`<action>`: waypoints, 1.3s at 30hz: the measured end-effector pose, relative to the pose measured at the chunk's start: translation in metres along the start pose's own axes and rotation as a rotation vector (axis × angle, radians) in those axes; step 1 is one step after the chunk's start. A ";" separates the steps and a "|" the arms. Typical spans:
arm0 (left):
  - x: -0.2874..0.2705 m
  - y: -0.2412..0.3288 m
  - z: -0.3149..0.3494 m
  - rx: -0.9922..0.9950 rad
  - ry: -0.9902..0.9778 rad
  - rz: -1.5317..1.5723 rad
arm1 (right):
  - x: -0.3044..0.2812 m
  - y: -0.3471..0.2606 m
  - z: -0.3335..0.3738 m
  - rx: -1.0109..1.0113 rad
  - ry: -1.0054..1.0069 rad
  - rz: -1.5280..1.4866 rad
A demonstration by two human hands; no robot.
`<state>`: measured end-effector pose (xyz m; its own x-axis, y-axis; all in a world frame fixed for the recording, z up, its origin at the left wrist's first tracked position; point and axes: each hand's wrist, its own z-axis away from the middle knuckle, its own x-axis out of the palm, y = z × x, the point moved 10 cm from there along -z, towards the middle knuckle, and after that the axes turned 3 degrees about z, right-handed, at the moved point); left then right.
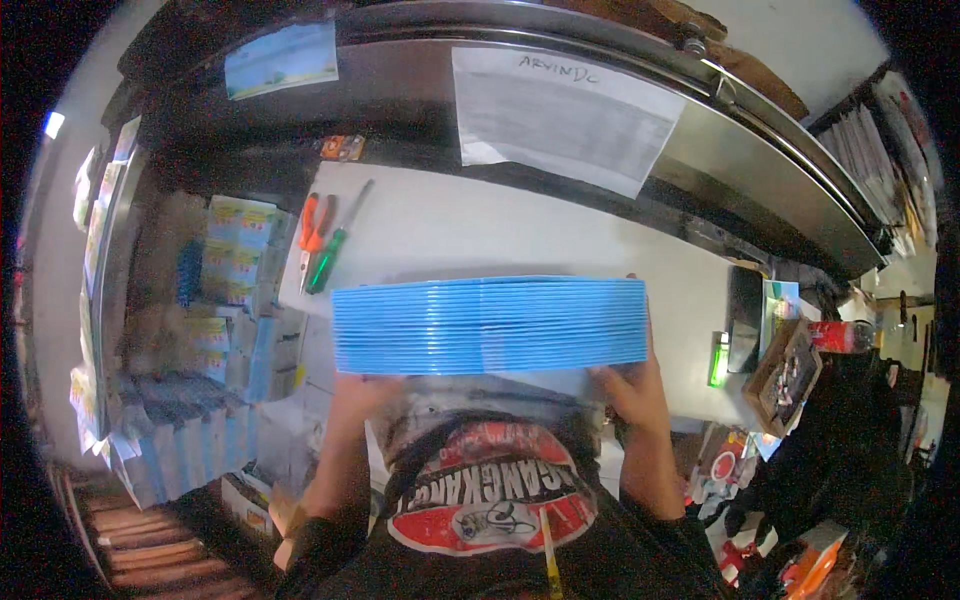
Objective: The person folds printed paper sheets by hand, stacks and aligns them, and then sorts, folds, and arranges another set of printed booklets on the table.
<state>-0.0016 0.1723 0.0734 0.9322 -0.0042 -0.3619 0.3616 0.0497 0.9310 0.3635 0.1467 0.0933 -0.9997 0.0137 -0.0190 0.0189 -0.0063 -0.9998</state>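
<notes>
A thick, even stack of thin blue booklets (490, 325) is held level in front of my chest, its glossy blue edges facing up at me. My left hand (372, 393) grips the stack at its lower left corner, with the fingers mostly hidden beneath it. At the opposite end, my right hand (632, 392) is closed around the lower right corner, and a fingertip shows by the upper right corner. Beyond the stack lies a white work surface (450, 225). Orange-handled pliers (314, 225) and a green-handled screwdriver (328, 260) rest there, to the left.
Piles of similar blue booklets (190, 440) stand at the left. A dark phone (744, 318), a green lighter (718, 358) and a small wooden tray (785, 375) are at the right, near a red-labelled bottle (840, 336). A paper sheet (565, 115) hangs on the dark back panel.
</notes>
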 end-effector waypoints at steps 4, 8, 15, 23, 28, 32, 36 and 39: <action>0.004 0.019 -0.004 -0.013 0.002 0.170 | -0.001 0.006 0.003 0.074 -0.003 -0.023; 0.002 0.005 -0.005 -0.143 0.045 0.099 | -0.001 -0.003 0.002 0.094 -0.031 -0.150; 0.002 0.014 -0.007 -0.015 0.039 0.224 | -0.034 -0.061 -0.005 -0.176 0.071 0.154; 0.008 0.010 -0.010 -0.215 -0.013 0.233 | -0.041 -0.039 -0.020 -0.178 -0.217 0.122; 0.012 0.017 -0.015 0.005 -0.040 0.276 | -0.031 -0.032 -0.023 -0.145 -0.244 0.126; 0.007 0.006 -0.017 0.040 -0.015 0.269 | -0.025 -0.035 -0.030 -0.144 -0.269 0.110; 0.004 0.020 -0.019 0.042 -0.026 0.263 | -0.020 -0.030 -0.041 -0.132 -0.294 0.076; 0.006 0.022 -0.025 0.051 -0.053 0.246 | -0.018 -0.031 -0.051 -0.144 -0.289 0.024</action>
<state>0.0116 0.1978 0.0905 0.9912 -0.0508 -0.1223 0.1227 0.0049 0.9924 0.3816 0.1972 0.1242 -0.9611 -0.2695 -0.0607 0.0236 0.1390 -0.9900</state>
